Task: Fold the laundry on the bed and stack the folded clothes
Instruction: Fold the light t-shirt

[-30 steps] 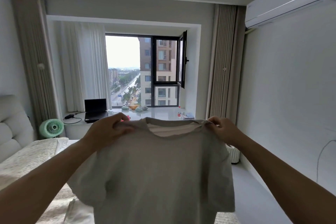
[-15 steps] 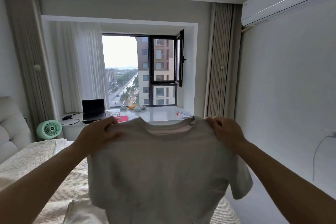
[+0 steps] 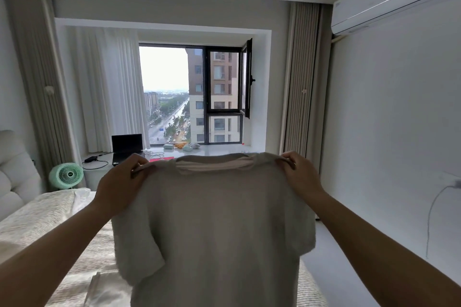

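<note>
— Above the foot of the bed [image 3: 45, 227], what is happening with the laundry?

— A person holds a pale grey T-shirt [image 3: 214, 232] up in the air at chest height, facing the window [image 3: 192, 95]. The left hand [image 3: 119, 182] pinches one shoulder seam and the right hand [image 3: 299, 172] pinches the other, fingers curled over the cloth. The shirt hangs open and flat, sleeves drooping at each side, clear of the bed.

— So is anything folded yet?

— Not this shirt; it has no fold in it. Below it on the cover lies some white cloth [image 3: 104, 286], partly hidden by the shirt, and I cannot tell whether it is folded or loose. Another bit of white fabric [image 3: 82, 194] sits further up the bed. I see no clear stack.

— How much is left, then?

— By my judgement, most of it: this shirt needs laying down, folding and placing, and the other pieces may need the same.
</note>
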